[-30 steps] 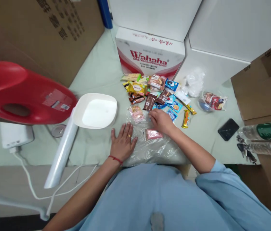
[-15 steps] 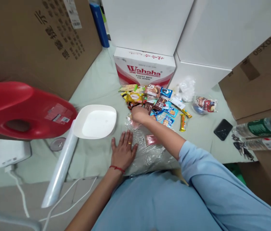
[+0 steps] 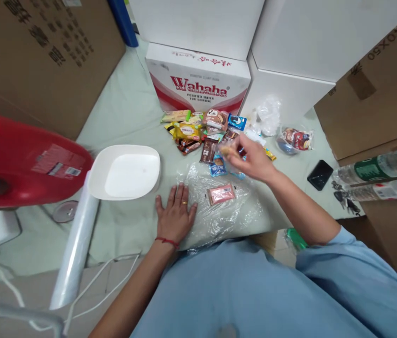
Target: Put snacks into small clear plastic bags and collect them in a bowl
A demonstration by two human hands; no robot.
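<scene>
My left hand [image 3: 174,213] lies flat, fingers stretched out, on the left part of a crinkled sheet of clear plastic film [image 3: 201,230]. A pink wrapped packet [image 3: 221,193] rests on the film, right of that hand. Over the right side of a heap of wrapped snacks, my right hand [image 3: 252,157] is closed in a pinch. Something small, pale and clear-edged, blurred, shows at its fingertips; its kind cannot be made out. Near the hand lie a brown snack packet [image 3: 208,150], a blue biscuit packet [image 3: 218,166] and a yellow snack packet [image 3: 187,131]. The hand hides part of the heap.
A white plastic tray [image 3: 94,176] stands left, beside a roll of plastic film [image 3: 73,249] and a red jug [image 3: 43,162]. Behind the snacks is a Wahaha box [image 3: 198,89]. At right are a bagged snack [image 3: 295,140], a black phone [image 3: 320,174], keys [image 3: 346,202] and bottles [image 3: 385,166].
My right hand has moved right from the film's far edge to the heap's right side, uncovering the pink packet. My left hand stays flat on the film. The view has shifted slightly.
</scene>
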